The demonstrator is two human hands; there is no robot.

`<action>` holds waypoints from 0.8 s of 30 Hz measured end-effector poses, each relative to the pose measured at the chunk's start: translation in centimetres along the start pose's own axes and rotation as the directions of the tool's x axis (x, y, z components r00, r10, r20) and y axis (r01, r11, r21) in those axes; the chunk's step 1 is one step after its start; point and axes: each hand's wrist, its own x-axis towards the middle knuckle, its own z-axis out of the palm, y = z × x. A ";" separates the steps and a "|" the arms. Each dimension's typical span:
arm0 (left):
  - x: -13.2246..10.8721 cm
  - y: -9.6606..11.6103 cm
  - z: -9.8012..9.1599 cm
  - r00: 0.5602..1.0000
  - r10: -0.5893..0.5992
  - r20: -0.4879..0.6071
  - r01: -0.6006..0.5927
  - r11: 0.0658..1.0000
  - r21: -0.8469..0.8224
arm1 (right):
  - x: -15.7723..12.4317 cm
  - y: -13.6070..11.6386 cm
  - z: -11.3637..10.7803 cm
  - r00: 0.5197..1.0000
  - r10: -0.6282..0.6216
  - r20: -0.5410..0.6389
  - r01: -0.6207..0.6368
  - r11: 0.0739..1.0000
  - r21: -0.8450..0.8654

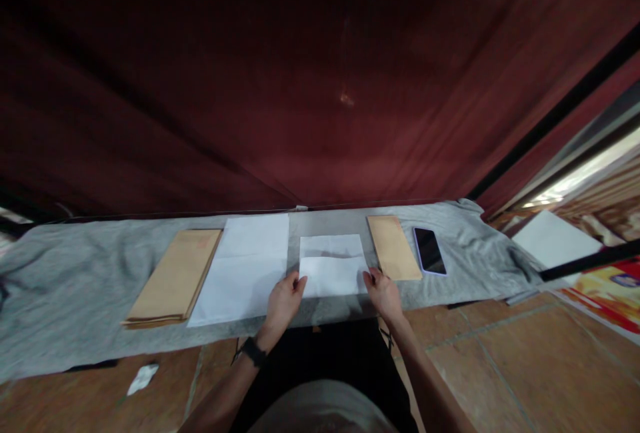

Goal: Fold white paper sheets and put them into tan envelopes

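A folded white sheet of paper [334, 265] lies on a grey cloth [75, 273] in front of me. My left hand [283, 301] pinches its lower left corner, fingers closed on the edge. Its lower right corner is gripped the same way by my right hand [383, 291]. A stack of white paper [245, 266] lies just left of the sheet. One brown envelope [393, 247] lies to the right of the sheet. A black band sits on my left wrist.
A pile of brown envelopes [175, 276] lies at the left. A phone [429, 250] with a dark screen rests right of the single envelope. A dark red curtain [300, 86] hangs behind. Tiled floor, a crumpled scrap [143, 378] and printed sheets [600, 286] surround the cloth.
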 end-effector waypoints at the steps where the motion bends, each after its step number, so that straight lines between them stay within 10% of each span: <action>1: 0.3 0.2 -0.1 1.000 -0.021 0.012 0.021 0.999 0.038 | 0.3 -0.3 0.0 1.000 0.015 0.004 -0.015 0.999 -0.032; 24: 4.3 2.0 -0.5 0.992 -0.124 0.021 0.113 0.955 0.272 | 4.5 -4.1 0.8 0.994 0.056 -0.098 -0.081 0.957 -0.278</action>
